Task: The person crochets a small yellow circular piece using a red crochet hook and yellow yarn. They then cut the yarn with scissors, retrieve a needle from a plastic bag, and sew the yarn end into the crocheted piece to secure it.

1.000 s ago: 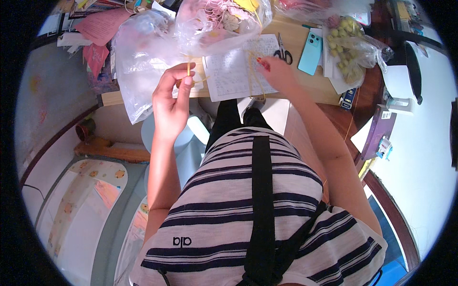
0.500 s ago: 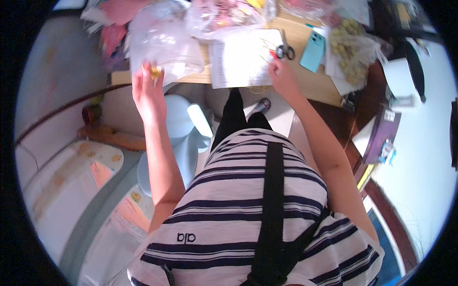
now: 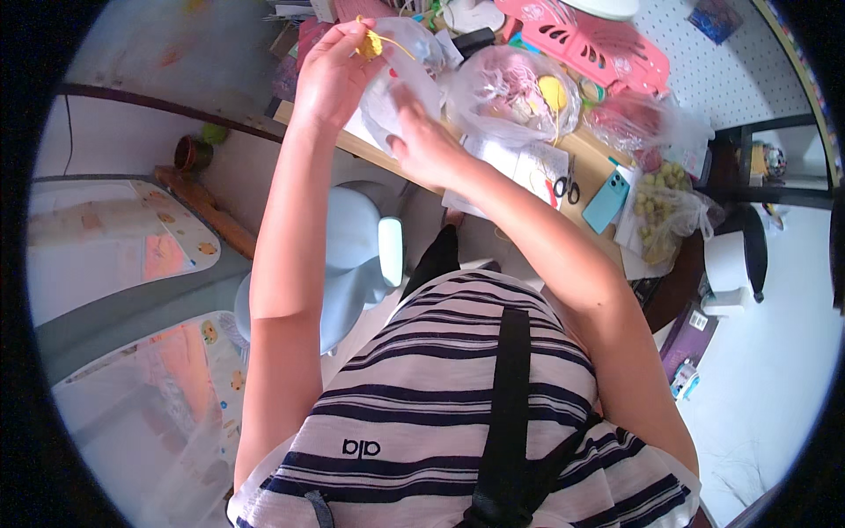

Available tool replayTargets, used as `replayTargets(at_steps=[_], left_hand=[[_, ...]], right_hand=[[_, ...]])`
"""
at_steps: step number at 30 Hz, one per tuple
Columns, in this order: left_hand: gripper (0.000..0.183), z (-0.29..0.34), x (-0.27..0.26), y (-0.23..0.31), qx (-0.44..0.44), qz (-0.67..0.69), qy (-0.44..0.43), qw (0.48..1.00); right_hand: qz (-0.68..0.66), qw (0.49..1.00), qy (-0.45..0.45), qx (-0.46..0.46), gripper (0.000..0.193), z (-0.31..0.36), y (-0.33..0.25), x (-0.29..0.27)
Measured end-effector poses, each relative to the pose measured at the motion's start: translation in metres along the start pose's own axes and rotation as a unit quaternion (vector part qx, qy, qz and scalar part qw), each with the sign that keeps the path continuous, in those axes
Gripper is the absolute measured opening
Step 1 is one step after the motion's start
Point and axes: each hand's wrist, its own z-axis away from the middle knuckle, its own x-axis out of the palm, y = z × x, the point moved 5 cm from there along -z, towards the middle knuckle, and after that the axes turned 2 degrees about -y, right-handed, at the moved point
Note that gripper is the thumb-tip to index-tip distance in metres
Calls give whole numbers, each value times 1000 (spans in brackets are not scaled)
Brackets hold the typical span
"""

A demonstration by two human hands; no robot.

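Hand shift: since the earlier frame, the right hand (image 3: 425, 145) is leaving the notebook (image 3: 524, 163) and is now hanging near the left hand (image 3: 334, 75).
Left grip: thumb and fingers are pinching the yellow crochet piece (image 3: 371, 45) above the translucent bag (image 3: 378, 114).
Right grip: the thumb is standing apart from blurred fingers; bag contact cannot be told.
Snag risk: the yarn tail (image 3: 401, 47) could be catching on plastic if the hands are crossing; a loose pinch could be dropping the piece.
Desk: wood (image 3: 588, 157) is supporting the yarn bag (image 3: 466, 101), scissors (image 3: 568, 187), teal phone (image 3: 607, 202) and bagged grapes (image 3: 664, 192).
Room: a flowerpot (image 3: 194, 152) is standing far left; a blue chair (image 3: 348, 242) is standing below the desk.
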Motion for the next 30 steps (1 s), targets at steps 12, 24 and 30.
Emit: replayTargets(at_steps=[12, 24, 30], left_hand=[[14, -29, -9, 28, 33, -47, -19, 998], [16, -39, -35, 46, 57, -177, 9, 982], [17, 27, -65, 22, -9, -323, 111, 940]], right_hand=[[107, 988, 78, 82, 82, -29, 30, -72], [300, 940, -142, 78, 63, -93, 62, -19], [195, 932, -260, 162, 73, -81, 45, -34]])
